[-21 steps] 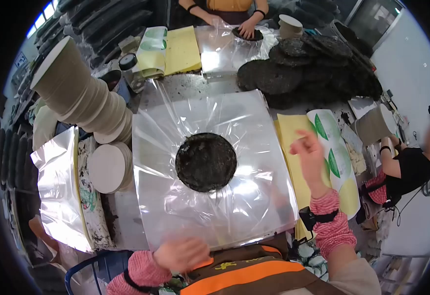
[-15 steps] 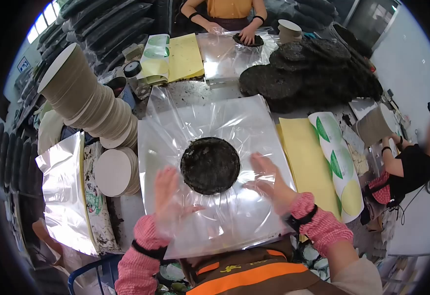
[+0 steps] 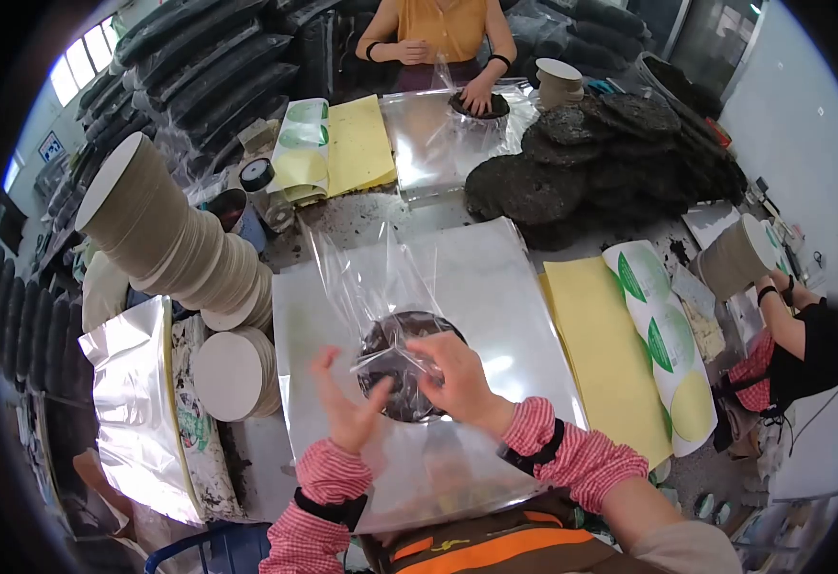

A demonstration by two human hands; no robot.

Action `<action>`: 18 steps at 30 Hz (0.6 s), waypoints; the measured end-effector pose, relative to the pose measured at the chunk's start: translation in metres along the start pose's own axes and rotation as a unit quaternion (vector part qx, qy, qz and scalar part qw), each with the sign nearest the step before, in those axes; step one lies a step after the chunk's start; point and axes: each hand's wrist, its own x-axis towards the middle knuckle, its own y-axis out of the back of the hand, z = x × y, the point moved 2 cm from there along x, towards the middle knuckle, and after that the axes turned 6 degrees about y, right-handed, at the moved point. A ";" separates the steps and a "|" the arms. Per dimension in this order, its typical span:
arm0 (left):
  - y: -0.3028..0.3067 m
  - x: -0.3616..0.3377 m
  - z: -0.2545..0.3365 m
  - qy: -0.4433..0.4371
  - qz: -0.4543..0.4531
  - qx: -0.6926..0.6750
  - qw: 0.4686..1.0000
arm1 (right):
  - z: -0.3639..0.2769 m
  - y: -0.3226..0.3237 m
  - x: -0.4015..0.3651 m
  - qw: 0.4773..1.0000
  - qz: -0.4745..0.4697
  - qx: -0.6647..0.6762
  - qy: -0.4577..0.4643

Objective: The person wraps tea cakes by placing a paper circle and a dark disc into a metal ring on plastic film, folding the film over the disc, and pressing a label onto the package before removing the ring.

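Lifting film: half a second ago the clear film lay flat under both our open palms. Now its far-left part stands up off the table and is drawn in over the middle.
Dark disc: the dark disc has not moved. It sits at the centre of the sheet, toward our edge of the table, and is now half covered by crumpled film and our fingers.
Right hand: our right hand has gone from flat to curled, its fingertips closed on a bunch of film on top of the disc.
Left hand: our left hand is at the disc's near-left rim, thumb and fingers spread in a V. Glare on the film hides whether any of it is caught between them, so we cannot tell.
Meaning for the work: we judge the wrapping has passed from smoothing to a first fold, with the rest of the sheet lying flat.
Around: a stack of paper rounds leans at the left edge. A yellow sheet lies just right of the film, and a pile of dark discs sits toward the far right corner. At the far edge a co-worker's hand rests on another disc.
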 end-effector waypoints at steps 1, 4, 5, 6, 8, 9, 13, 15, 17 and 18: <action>-0.002 0.015 -0.009 0.061 -0.011 -0.106 0.992 | 0.001 -0.002 0.000 0.999 0.001 -0.026 0.032; -0.032 0.027 0.021 0.000 -0.181 -0.148 0.972 | -0.001 -0.005 -0.003 0.996 -0.028 -0.073 0.048; -0.042 0.022 0.019 -0.111 -0.198 -0.048 0.973 | 0.001 0.002 -0.002 0.998 -0.017 -0.008 0.064; -0.046 0.019 0.032 -0.117 -0.184 -0.004 0.976 | 0.005 0.010 0.000 0.995 -0.004 0.057 0.082; -0.053 0.011 0.025 -0.062 -0.188 0.047 0.979 | 0.029 0.022 -0.011 0.987 0.127 0.093 -0.022; -0.056 0.014 0.023 -0.060 -0.189 0.046 0.979 | 0.045 0.018 0.001 0.963 0.196 0.126 -0.138; -0.058 0.009 0.018 -0.012 -0.217 0.045 0.975 | 0.089 -0.009 0.055 0.782 0.163 0.403 -0.446; -0.056 0.016 0.016 -0.021 -0.228 0.036 0.973 | 0.066 -0.014 0.079 0.872 0.003 0.428 -0.236; -0.048 0.007 0.010 0.020 -0.157 0.016 0.987 | 0.044 -0.008 0.058 0.920 -0.034 0.359 -0.155; -0.046 0.004 0.005 0.059 -0.084 -0.013 0.995 | 0.036 -0.004 0.049 0.956 -0.070 0.276 -0.071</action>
